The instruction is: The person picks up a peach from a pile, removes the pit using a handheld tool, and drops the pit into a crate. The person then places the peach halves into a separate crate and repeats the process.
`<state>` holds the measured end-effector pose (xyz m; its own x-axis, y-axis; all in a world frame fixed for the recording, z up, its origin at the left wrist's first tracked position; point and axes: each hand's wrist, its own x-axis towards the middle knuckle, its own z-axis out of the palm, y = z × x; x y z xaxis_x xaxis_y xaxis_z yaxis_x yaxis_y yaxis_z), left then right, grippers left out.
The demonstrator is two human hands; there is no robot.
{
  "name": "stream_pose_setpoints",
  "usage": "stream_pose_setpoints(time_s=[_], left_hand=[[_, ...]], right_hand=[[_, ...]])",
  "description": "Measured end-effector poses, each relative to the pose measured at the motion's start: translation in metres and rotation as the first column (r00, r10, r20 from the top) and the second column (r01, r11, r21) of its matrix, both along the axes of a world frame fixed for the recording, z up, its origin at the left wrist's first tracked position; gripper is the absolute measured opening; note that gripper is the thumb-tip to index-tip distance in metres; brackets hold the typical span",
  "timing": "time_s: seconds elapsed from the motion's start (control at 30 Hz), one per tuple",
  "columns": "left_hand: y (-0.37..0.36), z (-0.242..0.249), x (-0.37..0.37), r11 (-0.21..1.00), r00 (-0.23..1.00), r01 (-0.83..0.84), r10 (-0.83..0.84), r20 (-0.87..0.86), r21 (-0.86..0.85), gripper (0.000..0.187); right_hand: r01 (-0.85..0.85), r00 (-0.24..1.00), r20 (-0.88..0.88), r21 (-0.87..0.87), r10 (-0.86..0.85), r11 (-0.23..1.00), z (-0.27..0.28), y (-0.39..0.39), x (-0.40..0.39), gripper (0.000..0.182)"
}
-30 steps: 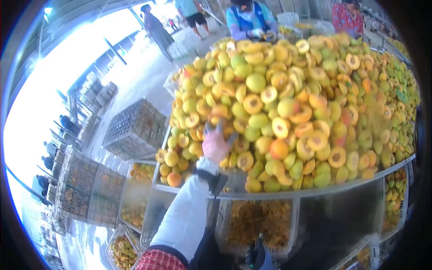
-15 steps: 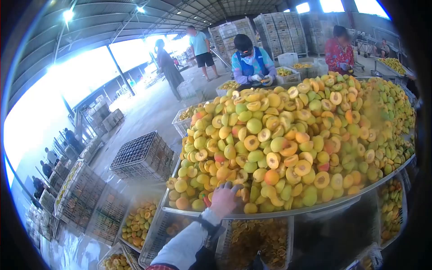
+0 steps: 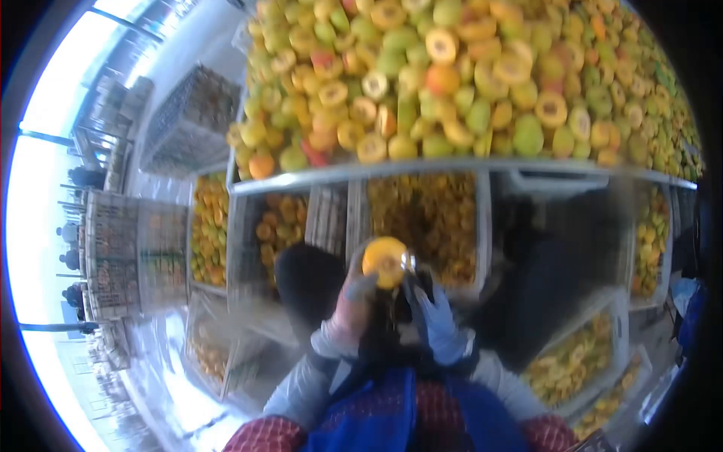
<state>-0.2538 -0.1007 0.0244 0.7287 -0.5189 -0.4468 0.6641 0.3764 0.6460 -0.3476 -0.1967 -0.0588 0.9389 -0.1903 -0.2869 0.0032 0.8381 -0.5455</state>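
Close in front of my body, my left hand (image 3: 352, 300) grips a halved yellow fruit (image 3: 385, 261), its cut face turned up toward the camera. Gloved in light blue, my right hand (image 3: 437, 316) is closed around a small tool with a shiny metal tip (image 3: 408, 261), which touches the fruit's right edge. The tool's dark handle is partly hidden by the fingers. Both hands are above my lap, in front of a crate of fruit pieces (image 3: 482, 226). Beyond them a heap of halved fruit (image 3: 452, 83) lies on a metal-edged table (image 3: 301, 179).
Under the table's edge stand a crate of whole-looking fruit (image 3: 232, 248) and another crate at the right (image 3: 669, 248). A crate of green-yellow pieces (image 3: 621, 339) is at the lower right. Stacked crates (image 3: 113, 256) stand at the left. My dark-clad knees flank the hands.
The view has tilted down. My left hand has come back from the heap to my lap and now holds a fruit half. My right hand with the tool has come into view.
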Motion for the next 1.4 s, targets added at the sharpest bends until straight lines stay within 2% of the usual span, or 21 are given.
stream_pose_setpoints(time_s=[0.03,0.13,0.17,0.27,0.3,0.4,0.53,0.7,0.8,0.9,0.97,1.1,1.17,1.2,1.27,1.3,1.37,1.4], left_hand=[[-0.003,-0.006,0.0,0.989,0.99,-0.11,0.1,0.099,0.102,0.042],[0.004,-0.012,0.005,0.932,0.978,-0.114,0.046,0.202,0.343,0.037],[-0.002,-0.008,0.003,0.925,0.97,-0.167,0.093,0.223,0.341,0.034],[-0.008,-0.01,-0.002,0.923,0.955,-0.221,0.139,0.262,0.314,0.036],[-0.008,-0.011,-0.004,0.9,0.934,-0.23,0.098,0.343,0.37,0.038],[-0.009,-0.022,-0.007,0.867,0.882,-0.273,0.053,0.467,0.416,0.039],[-0.01,-0.038,-0.011,0.807,0.818,-0.373,0.054,0.572,0.458,0.04],[-0.014,-0.046,-0.016,0.726,0.794,-0.431,0.022,0.608,0.536,0.04],[-0.012,-0.048,-0.019,0.724,0.817,-0.422,0.043,0.576,0.546,0.04],[-0.016,-0.045,-0.02,0.719,0.816,-0.469,0.13,0.563,0.513,0.04],[-0.018,-0.043,-0.02,0.728,0.811,-0.494,0.187,0.555,0.476,0.039],[-0.019,-0.039,-0.021,0.744,0.784,-0.458,0.081,0.615,0.486,0.037],[-0.017,-0.039,-0.021,0.745,0.775,-0.438,0.029,0.632,0.502,0.036],[-0.016,-0.044,-0.022,0.757,0.782,-0.412,0.008,0.623,0.508,0.036],[-0.014,-0.053,-0.018,0.78,0.793,-0.36,-0.033,0.608,0.511,0.036],[-0.012,-0.049,-0.014,0.806,0.829,-0.268,-0.086,0.552,0.528,0.035],[-0.006,-0.031,0.007,0.852,0.939,0.081,-0.239,0.247,0.517,0.036],[-0.003,-0.018,0.019,0.849,0.941,0.248,-0.326,0.091,0.467,0.036]], right_hand=[[-0.173,0.98,-0.148,-0.308,0.133,0.935,0.015,-0.005,0.006,0.031],[-0.108,0.989,-0.023,-0.773,0.143,0.625,0.021,-0.004,0.002,0.025],[-0.121,0.992,-0.07,-0.798,0.109,0.59,0.047,-0.011,0.005,0.024],[0.082,0.992,0.062,-0.979,-0.11,0.188,0.039,-0.004,0.007,0.029],[-0.006,0.999,-0.017,-0.955,-0.037,0.295,0.042,-0.006,0.002,0.033],[0.003,0.998,-0.008,-0.984,-0.059,0.179,0.039,-0.002,0.003,0.034],[-0.093,0.993,-0.109,-0.96,-0.045,0.265,0.03,0.007,0.001,0.035],[-0.079,0.996,-0.085,-0.956,-0.011,0.283,0.016,0.007,-0.001,0.035],[-0.26,0.965,-0.233,-0.911,0.121,0.319,0.005,0.004,-0.005,0.037],[-0.079,0.996,-0.09,-0.951,-0.023,0.3,0.016,0.01,-0.001,0.042],[-0.058,0.996,-0.075,-0.963,-0.056,0.264,0.023,0.01,0.001,0.043],[-0.032,0.997,-0.048,-0.975,-0.068,0.221,0.016,0.01,-0.002,0.043],[-0.099,0.995,-0.102,-0.959,0.005,0.264,0.015,0.005,-0.004,0.041],[-0.136,0.991,-0.13,-0.949,0.041,0.284,0.014,0.003,-0.007,0.04],[-0.033,0.999,-0.04,-0.943,-0.014,0.331,-0.011,0.01,-0.012,0.037],[0.024,0.999,0.009,-0.937,-0.044,0.348,-0.022,0.011,-0.014,0.036],[-0.119,0.992,-0.124,-0.845,0.026,0.521,-0.006,0.0,-0.01,0.031],[-0.187,0.981,-0.181,-0.78,0.071,0.597,0.0,-0.004,-0.008,0.029]])
